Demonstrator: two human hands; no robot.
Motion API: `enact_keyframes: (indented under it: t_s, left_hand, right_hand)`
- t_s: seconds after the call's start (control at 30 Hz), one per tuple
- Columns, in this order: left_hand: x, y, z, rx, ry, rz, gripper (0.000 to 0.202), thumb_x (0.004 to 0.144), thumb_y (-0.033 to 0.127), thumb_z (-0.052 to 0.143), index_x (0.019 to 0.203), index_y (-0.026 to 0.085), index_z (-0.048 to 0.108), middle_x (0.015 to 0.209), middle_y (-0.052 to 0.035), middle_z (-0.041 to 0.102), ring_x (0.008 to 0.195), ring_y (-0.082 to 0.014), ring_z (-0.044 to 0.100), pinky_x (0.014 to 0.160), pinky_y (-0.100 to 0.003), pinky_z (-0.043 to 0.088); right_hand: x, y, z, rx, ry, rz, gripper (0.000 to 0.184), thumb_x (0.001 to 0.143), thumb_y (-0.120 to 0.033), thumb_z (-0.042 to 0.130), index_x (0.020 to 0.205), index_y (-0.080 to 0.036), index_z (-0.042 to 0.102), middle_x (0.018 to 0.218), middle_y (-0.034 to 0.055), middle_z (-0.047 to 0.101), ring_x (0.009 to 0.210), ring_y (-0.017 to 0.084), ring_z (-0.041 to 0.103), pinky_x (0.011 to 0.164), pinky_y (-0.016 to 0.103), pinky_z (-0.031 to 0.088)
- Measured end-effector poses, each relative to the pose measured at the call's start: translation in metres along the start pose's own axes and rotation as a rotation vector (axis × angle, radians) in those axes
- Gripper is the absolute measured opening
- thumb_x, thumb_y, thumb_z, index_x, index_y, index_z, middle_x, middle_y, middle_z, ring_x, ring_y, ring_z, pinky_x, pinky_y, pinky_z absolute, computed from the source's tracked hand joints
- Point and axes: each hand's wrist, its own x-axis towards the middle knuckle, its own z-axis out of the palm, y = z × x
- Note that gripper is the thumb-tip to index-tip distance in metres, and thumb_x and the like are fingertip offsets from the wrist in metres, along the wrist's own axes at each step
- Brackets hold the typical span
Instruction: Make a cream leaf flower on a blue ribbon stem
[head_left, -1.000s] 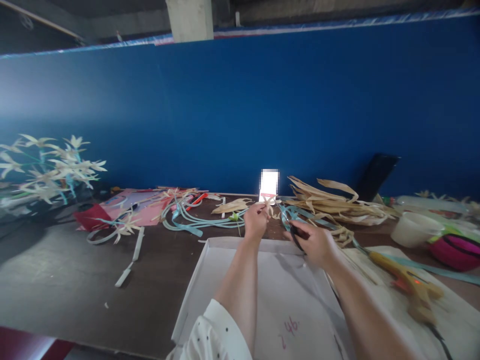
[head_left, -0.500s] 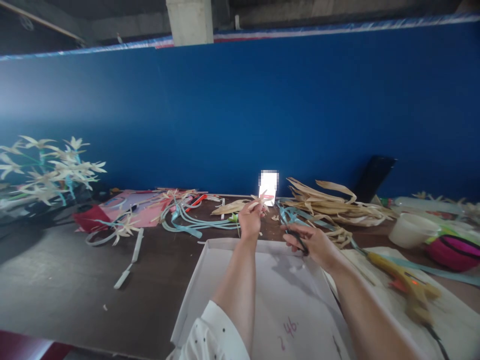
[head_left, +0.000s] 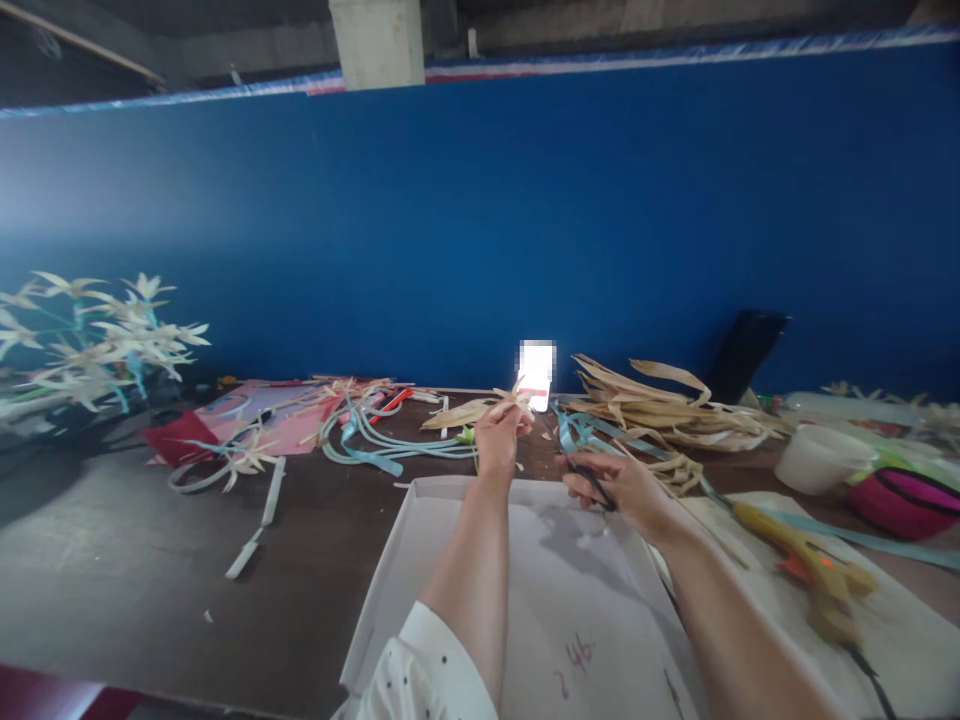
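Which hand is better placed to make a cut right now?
Probably the right: the right hand holds the scissors, near the left hand, which is occupied pinching a pale husk piece.

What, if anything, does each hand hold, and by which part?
The left hand holds a husk piece, exactly where is unclear; the right hand holds scissors by the handles.
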Motion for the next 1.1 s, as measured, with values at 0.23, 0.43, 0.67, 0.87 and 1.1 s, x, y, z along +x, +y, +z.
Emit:
enact_keyframes:
  t_s: [0.23,0.43,0.67,0.87,1.1]
  left_hand:
    - [0.0001,-0.0012,0.0015,0.005,-0.002,0.013,0.016,0.063,0.028,0.064,0.057,0.013,0.063,0.067,-0.0024,0.064,0.059,-0.0088,0.054,0.051,-0.018,0.042]
    - [-0.0006,-0.0011,0.0023,-0.001,0.015,0.015,0.017,0.065,0.030,0.065,0.061,0.013,0.065,0.060,-0.0004,0.059,0.056,-0.0080,0.053,0.050,-0.018,0.042]
    - [-0.0011,-0.0002,0.0022,-0.002,0.038,-0.019,0.018,0.064,0.031,0.066,0.070,0.014,0.068,0.063,-0.0017,0.063,0.058,-0.0095,0.057,0.052,-0.019,0.043]
    - [0.0004,-0.0017,0.0020,-0.047,0.035,-0.036,0.021,0.064,0.033,0.067,0.072,0.013,0.068,0.061,-0.0002,0.062,0.054,-0.0070,0.054,0.050,-0.017,0.043]
    - [-0.0004,-0.0012,0.0026,-0.026,0.040,-0.044,0.017,0.063,0.029,0.066,0.067,0.013,0.067,0.076,-0.0046,0.067,0.058,-0.0085,0.057,0.051,-0.019,0.044]
  right_hand:
    - [0.0015,0.0025,0.0019,-0.005,0.009,-0.007,0.051,0.061,-0.044,0.074,0.099,-0.011,0.067,0.063,0.0031,0.059,0.048,0.009,0.047,0.049,0.025,0.040]
    - [0.0007,0.0001,0.0047,0.020,0.024,-0.008,0.049,0.059,-0.041,0.076,0.097,-0.011,0.068,0.060,0.0018,0.058,0.047,0.007,0.045,0.048,0.023,0.039]
    - [0.0021,0.0031,0.0035,0.042,0.018,-0.017,0.049,0.059,-0.039,0.077,0.097,-0.011,0.068,0.060,0.0024,0.058,0.046,0.008,0.046,0.046,0.024,0.039]
    - [0.0012,0.0005,0.0052,-0.005,0.015,-0.023,0.045,0.063,-0.039,0.075,0.097,-0.011,0.068,0.059,0.0021,0.058,0.046,0.007,0.045,0.047,0.023,0.038]
    - [-0.0004,-0.0035,0.0073,0.029,0.018,-0.020,0.048,0.059,-0.040,0.076,0.096,-0.010,0.068,0.058,0.0018,0.057,0.046,0.008,0.045,0.045,0.023,0.039]
